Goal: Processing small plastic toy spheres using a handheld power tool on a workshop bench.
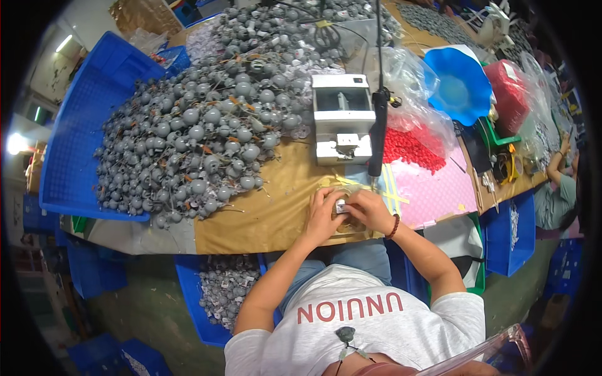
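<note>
Close to the table's front edge, both hands meet around a small white piece (340, 205), which looks partly grey. My left hand (321, 216) pinches it from the left with the fingers closed. From the right, my right hand (372, 211) grips the same piece between thumb and fingertips; a beaded bracelet circles that wrist. The fingers cover much of the piece, so its exact kind cannot be told. Just beyond the hands hangs a black electric screwdriver (378, 135), tip down. Left of it stands a white screw feeder (343, 116).
A large heap of grey ball-shaped parts (200, 131) with wires spreads over the left, against a blue crate (94, 113). To the right lie small red parts (407, 149), pink bubble wrap (433, 191) and a blue bowl (458, 88). Another person's arm (557, 164) shows far right.
</note>
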`<state>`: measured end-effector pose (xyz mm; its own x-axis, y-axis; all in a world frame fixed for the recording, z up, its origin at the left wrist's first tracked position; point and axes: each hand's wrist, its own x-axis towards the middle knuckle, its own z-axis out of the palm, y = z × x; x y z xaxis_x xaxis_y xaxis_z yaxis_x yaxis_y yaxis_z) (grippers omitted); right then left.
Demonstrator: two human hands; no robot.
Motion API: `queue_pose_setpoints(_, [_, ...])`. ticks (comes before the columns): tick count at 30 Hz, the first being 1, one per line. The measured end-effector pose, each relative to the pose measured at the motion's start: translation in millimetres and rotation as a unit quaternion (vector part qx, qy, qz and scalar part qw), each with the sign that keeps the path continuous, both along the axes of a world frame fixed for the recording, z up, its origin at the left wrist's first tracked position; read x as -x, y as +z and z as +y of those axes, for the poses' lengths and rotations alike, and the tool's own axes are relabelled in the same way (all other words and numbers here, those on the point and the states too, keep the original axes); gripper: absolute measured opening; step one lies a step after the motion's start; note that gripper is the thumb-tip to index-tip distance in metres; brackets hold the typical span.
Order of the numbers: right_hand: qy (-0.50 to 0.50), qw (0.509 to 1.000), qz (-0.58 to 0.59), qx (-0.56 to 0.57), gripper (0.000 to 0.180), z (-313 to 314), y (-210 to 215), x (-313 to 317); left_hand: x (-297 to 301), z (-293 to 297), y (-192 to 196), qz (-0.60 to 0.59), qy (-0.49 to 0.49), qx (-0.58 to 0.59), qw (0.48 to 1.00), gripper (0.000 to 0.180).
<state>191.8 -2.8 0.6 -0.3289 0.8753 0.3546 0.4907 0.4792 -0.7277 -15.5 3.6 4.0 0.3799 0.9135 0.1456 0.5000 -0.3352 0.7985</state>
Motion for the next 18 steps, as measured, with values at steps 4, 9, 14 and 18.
queue_pose_setpoints(4, [0.028, 0.979, -0.106, -0.169, 0.019, 5, -2, 8, 33, 15, 20, -0.026, 0.000, 0.022, 0.999, 0.050])
queue_pose_setpoints(9, [0.029, 0.969, -0.162, -0.182, 0.023, -10, -11, 5, 113, 102, 80, 0.056, 0.073, -0.199, 0.976, 0.033])
queue_pose_setpoints(14, [0.008, 0.971, -0.187, -0.146, 0.032, -19, 1, 8, 168, 203, 146, 0.218, 0.233, -0.347, 0.882, 0.034])
queue_pose_setpoints(18, [-0.022, 0.986, -0.118, -0.111, 0.040, -24, -2, 9, 173, 239, 154, 0.398, 0.258, -0.219, 0.852, 0.021])
